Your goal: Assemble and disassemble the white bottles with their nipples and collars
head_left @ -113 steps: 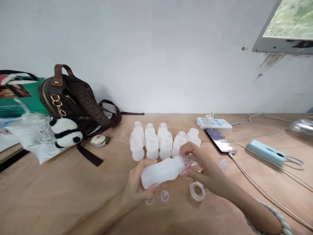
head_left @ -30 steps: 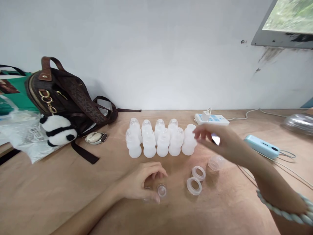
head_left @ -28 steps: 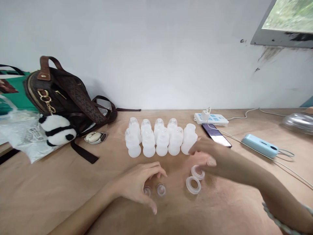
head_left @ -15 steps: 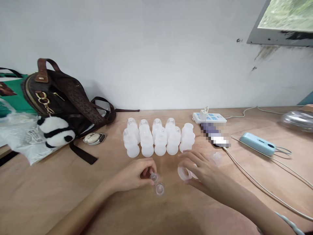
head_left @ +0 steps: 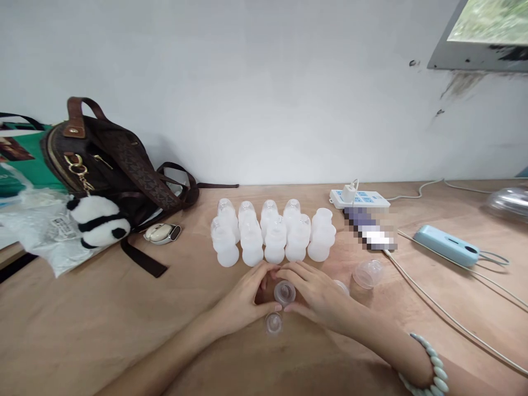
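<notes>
My left hand (head_left: pixel 243 300) and my right hand (head_left: pixel 319 294) meet at a translucent bottle collar ring (head_left: pixel 284 293), closed around it from both sides. A clear teat is visible inside the ring's opening. Just below the left thumb, another clear teat (head_left: pixel 273 324) rests on the table. A white ring (head_left: pixel 341 287) is partly hidden behind my right hand. Farther right lies a clear domed cap (head_left: pixel 368 274). Beyond my hands stand several frosted white bottles (head_left: pixel 252 252) with clear domes on top; the rightmost bottle (head_left: pixel 322 236) has an uncovered neck.
On the left are a brown backpack (head_left: pixel 124 159), a panda plush (head_left: pixel 99 221), a plastic bag (head_left: pixel 41 228) and a beige mouse-like device (head_left: pixel 160 233). To the right are a power strip (head_left: pixel 371 198), a blurred phone (head_left: pixel 369 228), a light blue device (head_left: pixel 445 245) and a white cable (head_left: pixel 445 316).
My right hand has moved left, bringing a ring to my left hand, which held a clear teat. The teat now shows within the ring. The view has shifted slightly.
</notes>
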Available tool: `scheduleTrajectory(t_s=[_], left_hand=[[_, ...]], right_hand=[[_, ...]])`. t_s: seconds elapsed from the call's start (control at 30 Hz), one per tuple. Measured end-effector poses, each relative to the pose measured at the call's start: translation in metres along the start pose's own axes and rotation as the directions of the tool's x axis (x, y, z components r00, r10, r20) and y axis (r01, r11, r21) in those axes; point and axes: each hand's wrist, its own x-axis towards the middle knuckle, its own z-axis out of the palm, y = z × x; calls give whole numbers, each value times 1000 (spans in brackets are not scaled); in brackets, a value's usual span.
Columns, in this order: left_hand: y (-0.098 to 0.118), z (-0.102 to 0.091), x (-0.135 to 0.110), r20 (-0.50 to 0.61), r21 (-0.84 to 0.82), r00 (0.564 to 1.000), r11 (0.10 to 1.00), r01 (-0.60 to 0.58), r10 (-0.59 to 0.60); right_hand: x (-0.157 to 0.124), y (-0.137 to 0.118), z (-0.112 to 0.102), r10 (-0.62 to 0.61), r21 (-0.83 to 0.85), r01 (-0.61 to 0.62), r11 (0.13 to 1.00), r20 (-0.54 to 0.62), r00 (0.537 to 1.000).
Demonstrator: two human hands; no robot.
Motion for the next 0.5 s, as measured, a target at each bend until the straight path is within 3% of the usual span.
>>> scheduleTrajectory(t_s=[0.27, 0.5], left_hand=[[4, 2, 5, 31, 23, 999, 999, -32, 32], [3, 4, 7, 35, 5, 997, 998, -70, 70]], right_hand=[[-2, 1, 19, 42, -39, -46, 998, -104, 994], [1, 0, 18, -115, -109, 89, 990, -264, 958]])
